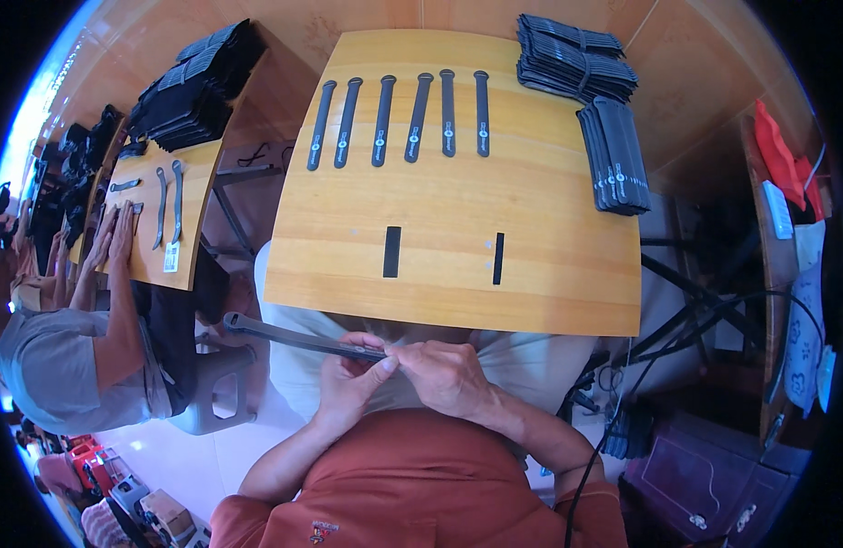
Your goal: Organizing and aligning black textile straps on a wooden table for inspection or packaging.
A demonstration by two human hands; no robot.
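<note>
A dark grey strap (284, 336) with a loop at its far left end is held over my lap, just off the table's front edge. My left hand (353, 370) is closed round it near its right end. Fingers of my right hand (440, 370) pinch that same end, partly hidden between both hands. On the wooden table (440, 201) two short black strips lie apart, a wider strip (392, 252) and a narrower strip (499, 258). Behind them several similar straps (383, 121) lie side by side in a row, loops at the far end.
Bundled straps (579, 59) are stacked at the table's back right, with a loose pile of straps (615, 157) on the right edge. At left, a co-worker (74, 356) works at another table (147, 237) with straps and stacks. A black cable (613, 438) hangs at my right.
</note>
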